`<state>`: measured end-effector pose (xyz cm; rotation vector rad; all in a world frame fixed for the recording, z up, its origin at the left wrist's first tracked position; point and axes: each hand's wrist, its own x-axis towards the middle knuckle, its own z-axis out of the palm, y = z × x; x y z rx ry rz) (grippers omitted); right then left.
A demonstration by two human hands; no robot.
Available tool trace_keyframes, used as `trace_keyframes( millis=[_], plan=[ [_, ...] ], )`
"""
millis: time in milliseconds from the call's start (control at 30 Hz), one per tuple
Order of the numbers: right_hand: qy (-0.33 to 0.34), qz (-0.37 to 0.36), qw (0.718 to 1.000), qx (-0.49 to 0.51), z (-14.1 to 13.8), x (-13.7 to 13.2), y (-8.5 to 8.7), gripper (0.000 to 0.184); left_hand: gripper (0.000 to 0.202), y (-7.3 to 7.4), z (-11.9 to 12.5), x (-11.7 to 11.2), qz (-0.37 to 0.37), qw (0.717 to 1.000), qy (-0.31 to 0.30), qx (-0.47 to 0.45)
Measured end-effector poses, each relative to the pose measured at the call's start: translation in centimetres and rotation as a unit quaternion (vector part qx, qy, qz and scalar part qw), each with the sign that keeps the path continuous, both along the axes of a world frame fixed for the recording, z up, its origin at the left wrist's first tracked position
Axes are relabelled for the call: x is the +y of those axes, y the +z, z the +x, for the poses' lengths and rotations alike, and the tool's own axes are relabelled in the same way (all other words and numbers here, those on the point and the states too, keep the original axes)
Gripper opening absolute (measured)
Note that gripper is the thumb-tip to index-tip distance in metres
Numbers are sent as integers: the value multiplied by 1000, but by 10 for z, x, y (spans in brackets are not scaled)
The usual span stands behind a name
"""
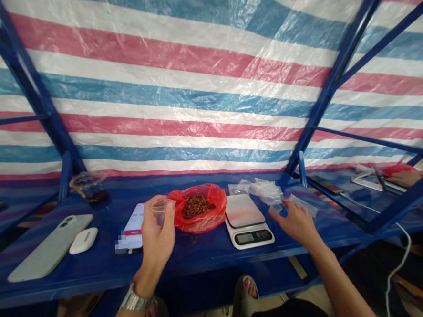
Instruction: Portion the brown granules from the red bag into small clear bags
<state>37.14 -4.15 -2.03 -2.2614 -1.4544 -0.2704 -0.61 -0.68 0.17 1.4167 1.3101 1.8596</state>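
My left hand is closed around a small clear plastic bag, with its mouth facing up, just left of an open red plastic bag. Brown beans that look like coffee beans fill the red bag. To the right of it stands a white digital kitchen scale, its metal plate bare and its display facing me. My right hand reaches past the scale with thumb and fingers apart. Its fingertips are at the edge of a pile of clear plastic bags; whether they touch one is unclear.
On the left lie a pale phone, a white earbud case and a phone with a lit screen. A plastic cup with dark liquid stands behind them. Blue metal posts flank the table. Another person's hand is at far right.
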Motion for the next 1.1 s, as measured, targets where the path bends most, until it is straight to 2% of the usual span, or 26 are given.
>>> trace_keyframes(
  millis=[33, 100, 167, 200, 233, 300, 333, 400, 433, 500, 600, 700, 800, 900, 1000, 1100],
  plan=[
    [-6, -31, 999, 18, 10, 7, -8, 60, 42, 0, -1, -1, 5, 999, 30, 25],
    [-14, -47, 998, 48, 22, 17, -20, 54, 41, -1, -3, -2, -6, 996, 66, 62],
    [-1, -17, 996, 90, 19, 23, -21, 48, 42, -2, -4, -4, -16, 993, 74, 93],
    [23, 11, 993, 111, 11, 25, -17, 47, 43, -3, -3, -4, -15, 991, 71, 113],
    [63, 45, 989, 129, -2, 26, -8, 47, 44, -3, -2, -5, -10, 988, 68, 136],
    [191, 95, 969, 126, -40, 29, 16, 46, 44, -3, 1, -7, -2, 979, 61, 192],
    [267, 96, 954, 96, -64, 32, 30, 44, 43, -2, 3, -9, -5, 973, 58, 223],
    [393, 41, 919, -3, -113, 40, 57, 36, 38, -2, 10, -12, -37, 959, 59, 276],
    [423, 6, 904, -58, -136, 45, 68, 34, 36, -1, 14, -14, -62, 951, 62, 296],
    [436, -57, 886, -150, -173, 58, 82, 31, 34, -1, 22, -17, -111, 940, 72, 315],
    [418, -122, 873, -218, -202, 74, 87, 29, 42, -3, 31, -20, -140, 939, 78, 304],
    [425, -138, 868, -216, -206, 84, 81, 26, 47, -8, 35, -19, -128, 957, 47, 258],
    [455, -140, 858, -195, -200, 88, 78, 27, 53, -16, 36, -14, -96, 978, -9, 186],
    [489, -151, 844, -157, -194, 92, 77, 27, 61, -22, 37, -9, -78, 989, -37, 120],
    [513, -171, 834, -109, -193, 97, 71, 26, 61, -29, 38, -2, -92, 992, -26, 77],
    [523, -166, 834, -60, -194, 100, 60, 34, 58, -36, 37, 6, -102, 994, -4, 41]
  ],
)
